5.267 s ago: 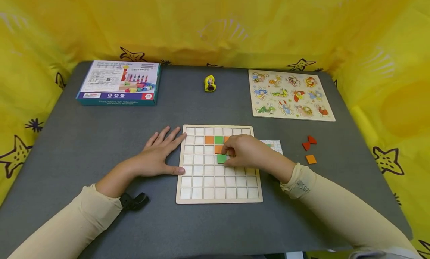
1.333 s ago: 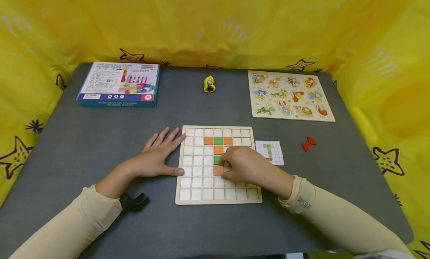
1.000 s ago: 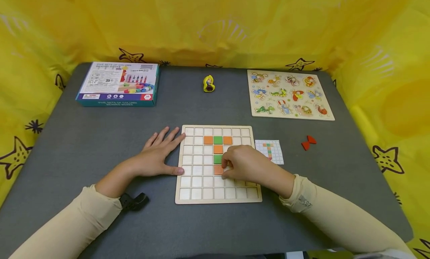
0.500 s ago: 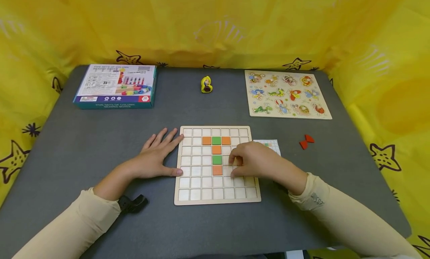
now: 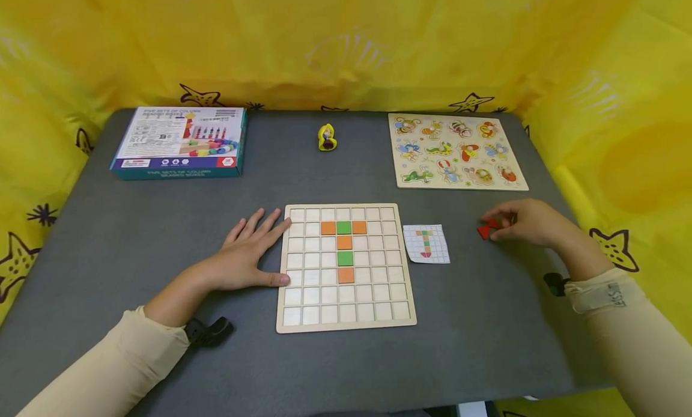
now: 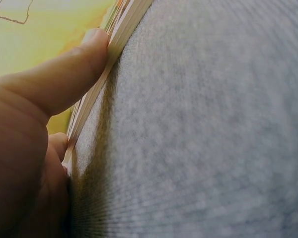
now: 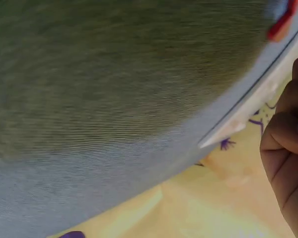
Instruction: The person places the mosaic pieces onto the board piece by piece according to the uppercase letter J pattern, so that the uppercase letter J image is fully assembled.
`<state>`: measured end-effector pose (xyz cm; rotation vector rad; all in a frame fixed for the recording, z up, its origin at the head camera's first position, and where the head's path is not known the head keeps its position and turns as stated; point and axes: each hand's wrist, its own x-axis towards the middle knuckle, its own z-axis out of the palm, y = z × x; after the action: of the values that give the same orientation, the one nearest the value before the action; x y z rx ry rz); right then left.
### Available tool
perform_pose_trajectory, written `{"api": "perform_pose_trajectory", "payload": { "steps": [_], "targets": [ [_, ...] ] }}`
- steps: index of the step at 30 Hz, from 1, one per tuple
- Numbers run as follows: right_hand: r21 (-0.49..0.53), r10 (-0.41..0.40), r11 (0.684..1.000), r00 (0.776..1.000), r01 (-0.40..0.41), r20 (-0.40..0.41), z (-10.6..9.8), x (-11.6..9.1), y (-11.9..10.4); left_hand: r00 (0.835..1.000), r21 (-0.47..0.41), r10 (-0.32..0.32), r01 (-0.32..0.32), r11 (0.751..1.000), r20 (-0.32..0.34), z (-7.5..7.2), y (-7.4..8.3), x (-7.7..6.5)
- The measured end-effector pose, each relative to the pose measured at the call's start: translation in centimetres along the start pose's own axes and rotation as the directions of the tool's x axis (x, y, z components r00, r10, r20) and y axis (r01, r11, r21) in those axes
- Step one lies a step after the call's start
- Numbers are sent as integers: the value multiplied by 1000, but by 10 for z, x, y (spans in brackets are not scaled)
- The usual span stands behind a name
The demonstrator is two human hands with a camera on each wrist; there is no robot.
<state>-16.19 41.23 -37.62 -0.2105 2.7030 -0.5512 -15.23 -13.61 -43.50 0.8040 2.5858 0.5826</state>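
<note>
My left hand lies with fingers spread, thumb and fingertips on the left edge of a wooden grid board; in the left wrist view its thumb presses against that edge. Several orange tiles and two green tiles form a T with a long stem in the board's squares. At the right, my right hand reaches over two red pieces on the table, thumb and index finger apart on either side of one. The right wrist view shows a red piece near the fingertips.
Between board and right hand lies a small paper card with a coloured grid pattern. A boxed bead set is at the back left, a small yellow figure behind the board, and an insect puzzle board at the back right.
My right hand has left the lower orange tile in the grid and moved right to the red pieces. The loose orange tile earlier beside them is gone from there. My left hand stays put.
</note>
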Motion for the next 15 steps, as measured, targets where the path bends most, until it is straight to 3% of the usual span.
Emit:
{"api": "perform_pose_trajectory", "payload": {
  "steps": [8,15],
  "targets": [
    [34,15,999,998,-13,-68,-3,-3,15,1000,6,-9,9,1000,15,-1,1,1],
    [-1,5,1000,1000,-5,-14,1,4,27,1000,0,-11,11,1000,21,-1,2,0]
  ]
}}
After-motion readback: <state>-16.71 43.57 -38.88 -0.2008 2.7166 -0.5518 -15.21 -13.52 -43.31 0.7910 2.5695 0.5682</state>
